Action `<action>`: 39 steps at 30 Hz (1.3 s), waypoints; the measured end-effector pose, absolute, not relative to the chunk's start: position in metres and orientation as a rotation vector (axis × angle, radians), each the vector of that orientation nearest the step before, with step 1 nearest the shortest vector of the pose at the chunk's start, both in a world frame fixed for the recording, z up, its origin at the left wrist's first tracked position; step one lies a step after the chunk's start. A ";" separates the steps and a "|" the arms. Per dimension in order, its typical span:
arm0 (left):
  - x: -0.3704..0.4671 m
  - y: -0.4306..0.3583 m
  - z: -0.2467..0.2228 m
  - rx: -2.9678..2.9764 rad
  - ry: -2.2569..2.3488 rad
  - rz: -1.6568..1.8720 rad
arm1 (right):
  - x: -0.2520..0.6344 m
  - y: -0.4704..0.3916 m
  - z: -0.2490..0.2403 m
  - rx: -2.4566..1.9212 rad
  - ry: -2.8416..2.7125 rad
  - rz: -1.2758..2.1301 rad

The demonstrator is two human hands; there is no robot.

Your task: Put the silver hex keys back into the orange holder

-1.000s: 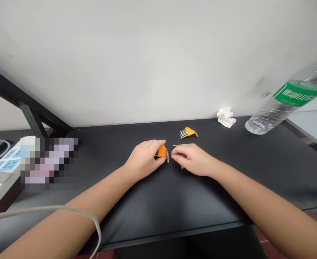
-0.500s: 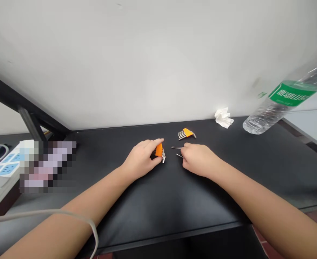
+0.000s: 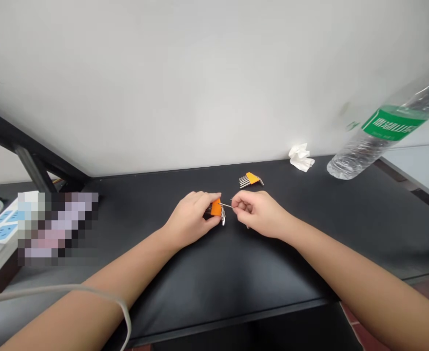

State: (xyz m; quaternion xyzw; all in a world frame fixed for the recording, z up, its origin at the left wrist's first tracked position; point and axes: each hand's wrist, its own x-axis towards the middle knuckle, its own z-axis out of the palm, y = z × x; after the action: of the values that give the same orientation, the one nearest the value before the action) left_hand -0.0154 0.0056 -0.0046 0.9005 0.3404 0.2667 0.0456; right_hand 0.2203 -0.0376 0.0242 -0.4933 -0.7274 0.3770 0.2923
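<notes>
Between thumb and fingers, my left hand (image 3: 188, 219) grips an orange hex key holder (image 3: 216, 208) with several metal keys in it, low over the black table. My right hand (image 3: 260, 212) pinches a thin metal key (image 3: 225, 205), whose tip reaches the orange holder; whether it is inside a slot I cannot tell. Partly hidden by the right hand, another metal piece shows at its left edge. A second orange holder (image 3: 252, 178) with several keys lies on the table behind the hands.
A crumpled white tissue (image 3: 301, 157) and a clear bottle with a green label (image 3: 393, 124) are at the back right. At left are a power strip (image 3: 8, 222) and a blurred-out object (image 3: 61, 222). A pale cable (image 3: 53, 288) crosses above my left forearm.
My right hand has turned and moved left, bringing a key up to the orange holder. My left hand keeps its grip. The view has shifted slightly.
</notes>
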 end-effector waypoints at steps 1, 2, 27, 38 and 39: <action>-0.015 0.006 -0.004 2.751 1.038 0.820 | 0.221 -0.038 0.024 -1.315 -1.920 1.015; -0.016 0.006 -0.004 2.751 1.042 0.824 | 0.222 -0.038 0.024 -1.318 -1.903 1.029; -0.012 0.009 -0.007 2.929 0.874 0.973 | 0.222 -0.029 0.028 -1.408 -1.472 1.463; -0.010 0.008 -0.007 2.905 0.851 0.972 | 0.226 -0.028 0.031 -1.417 -1.480 1.504; -0.010 0.007 -0.007 2.910 0.845 0.965 | 0.226 -0.028 0.030 -1.400 -1.445 1.534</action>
State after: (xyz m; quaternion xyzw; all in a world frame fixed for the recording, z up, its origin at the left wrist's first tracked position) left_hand -0.0100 0.0069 -0.0070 0.9149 0.2656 0.3034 -0.0191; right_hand 0.2258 -0.0280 0.0296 -0.5276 -0.5447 0.5783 0.3010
